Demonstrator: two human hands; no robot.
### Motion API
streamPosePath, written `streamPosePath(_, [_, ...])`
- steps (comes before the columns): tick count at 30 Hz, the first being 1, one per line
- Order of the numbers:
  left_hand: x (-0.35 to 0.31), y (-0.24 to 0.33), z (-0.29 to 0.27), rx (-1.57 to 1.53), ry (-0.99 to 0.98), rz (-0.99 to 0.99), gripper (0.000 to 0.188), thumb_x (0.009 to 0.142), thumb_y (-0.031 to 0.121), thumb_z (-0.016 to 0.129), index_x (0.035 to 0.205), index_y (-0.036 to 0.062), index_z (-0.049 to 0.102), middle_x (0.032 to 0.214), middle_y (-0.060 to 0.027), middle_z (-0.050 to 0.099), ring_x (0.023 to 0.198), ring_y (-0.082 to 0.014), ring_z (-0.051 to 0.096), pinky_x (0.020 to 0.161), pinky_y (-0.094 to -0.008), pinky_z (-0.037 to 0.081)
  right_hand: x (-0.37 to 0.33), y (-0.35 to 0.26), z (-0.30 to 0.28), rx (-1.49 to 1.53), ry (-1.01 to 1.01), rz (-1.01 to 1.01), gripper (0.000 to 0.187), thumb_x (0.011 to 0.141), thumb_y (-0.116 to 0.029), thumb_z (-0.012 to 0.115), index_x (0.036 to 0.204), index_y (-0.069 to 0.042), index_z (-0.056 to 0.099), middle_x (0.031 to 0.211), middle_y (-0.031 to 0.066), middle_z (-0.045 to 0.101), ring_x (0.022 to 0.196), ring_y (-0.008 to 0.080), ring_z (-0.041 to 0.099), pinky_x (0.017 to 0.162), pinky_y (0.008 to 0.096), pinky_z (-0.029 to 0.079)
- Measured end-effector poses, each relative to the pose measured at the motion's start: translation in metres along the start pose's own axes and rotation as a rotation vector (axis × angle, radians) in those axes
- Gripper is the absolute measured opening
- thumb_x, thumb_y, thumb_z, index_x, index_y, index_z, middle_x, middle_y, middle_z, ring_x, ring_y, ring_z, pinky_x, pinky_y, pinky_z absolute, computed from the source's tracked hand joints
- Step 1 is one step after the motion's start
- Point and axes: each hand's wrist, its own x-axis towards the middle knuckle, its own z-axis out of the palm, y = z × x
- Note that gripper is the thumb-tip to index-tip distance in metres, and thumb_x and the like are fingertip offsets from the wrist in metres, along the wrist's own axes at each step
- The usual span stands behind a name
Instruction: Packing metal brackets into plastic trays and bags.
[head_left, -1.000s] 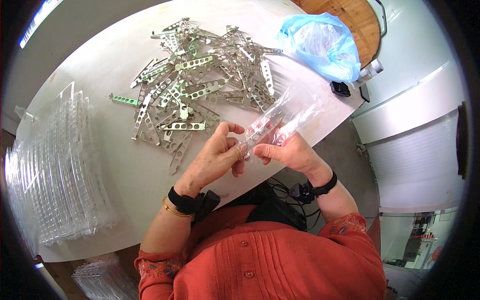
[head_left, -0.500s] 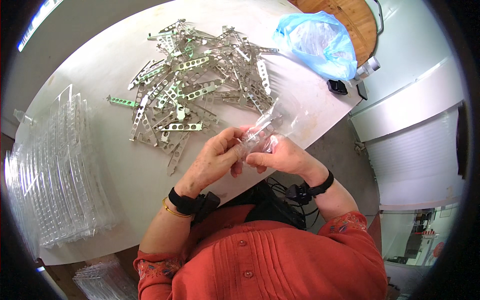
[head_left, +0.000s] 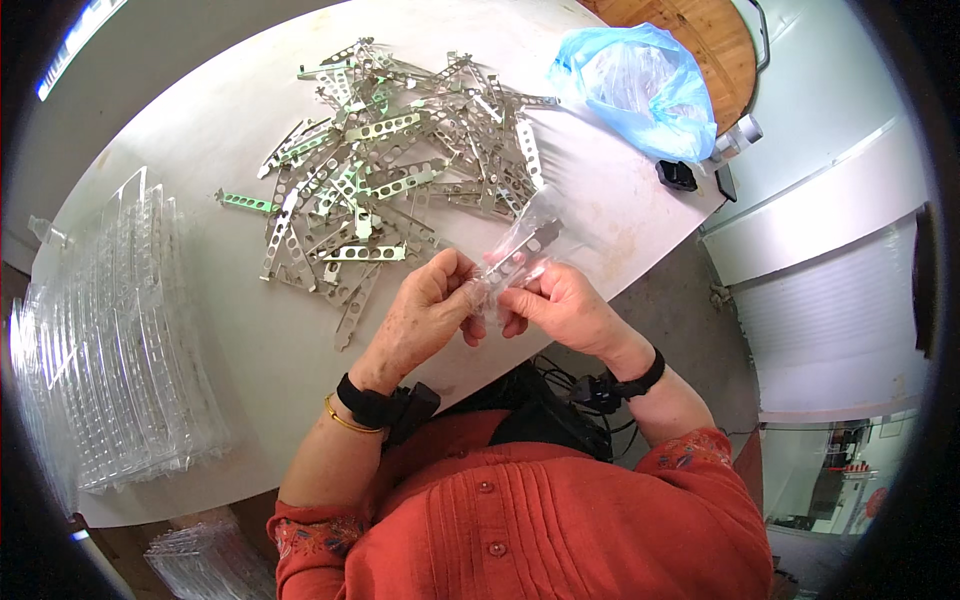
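Between my hands, over the table's near edge, is a clear plastic bag (head_left: 541, 212) with a perforated metal bracket (head_left: 520, 252) inside it. My left hand (head_left: 432, 308) pinches the bag's near end from the left. My right hand (head_left: 565, 308) grips it from the right, thumb and fingers pressed together on the film. The bracket slants up and away to the right, its far end showing through the plastic. Just beyond my hands lies a loose pile of similar metal brackets (head_left: 385, 185), long strips with round holes, some with a green sheen.
Stacked clear plastic trays (head_left: 140, 340) stand on the left of the white table (head_left: 290, 400). At the far right sit a blue plastic bag (head_left: 600, 65) holding clear film, and a small black object (head_left: 676, 176). More clear packaging (head_left: 212, 560) lies below the table at lower left.
The bag has been straightened between my hands, and the bracket now shows more plainly through it. My right hand's fingers have shifted along the film. The pile looks the same.
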Motion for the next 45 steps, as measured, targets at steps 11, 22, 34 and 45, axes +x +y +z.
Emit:
streamPosePath(11, [-0.001,0.003,0.006,-0.021,0.047,0.020,0.011,0.098,0.010,0.056,0.097,0.0001,0.051,0.083,-0.0051,0.060,0.065,-0.0110,0.060,0.054,-0.0253,0.050,-0.001,-0.006,0.014,-0.059,-0.037,0.010,0.017,0.101,-0.014,0.050,0.112,-0.003,0.058,0.088,0.0031,0.067,0.071,0.0085,0.064,0.064,0.0234,0.054])
streamPosePath(22, [0.000,0.003,0.004,0.034,0.085,0.038,0.006,0.097,0.007,0.053,0.098,0.0018,0.050,0.082,-0.0046,0.062,0.060,-0.0084,0.055,0.051,-0.0229,0.046,-0.016,-0.012,-0.012,-0.074,0.162,-0.043,0.035,0.099,-0.028,0.059,0.118,0.000,0.053,0.086,0.0062,0.066,0.069,0.0107,0.064,0.063,0.0252,0.053])
streamPosePath(34, [0.000,0.003,0.001,0.060,0.070,0.000,0.008,0.097,0.009,0.055,0.096,0.0022,0.051,0.078,-0.0025,0.059,0.060,-0.0082,0.055,0.051,-0.0231,0.046,-0.008,-0.007,-0.010,0.050,0.229,-0.177,0.022,0.098,-0.017,0.059,0.112,-0.002,0.054,0.085,0.0049,0.066,0.070,0.0112,0.065,0.063,0.0245,0.055])
streamPosePath(45, [-0.001,0.002,0.001,0.116,0.058,-0.006,0.011,0.095,0.010,0.058,0.094,0.0023,0.051,0.076,-0.0017,0.056,0.058,-0.0077,0.054,0.051,-0.0229,0.046,-0.006,-0.013,-0.019,-0.090,0.334,-0.269,0.016,0.097,-0.018,0.062,0.103,-0.003,0.060,0.080,-0.0003,0.063,0.066,0.0051,0.057,0.060,0.0209,0.048])
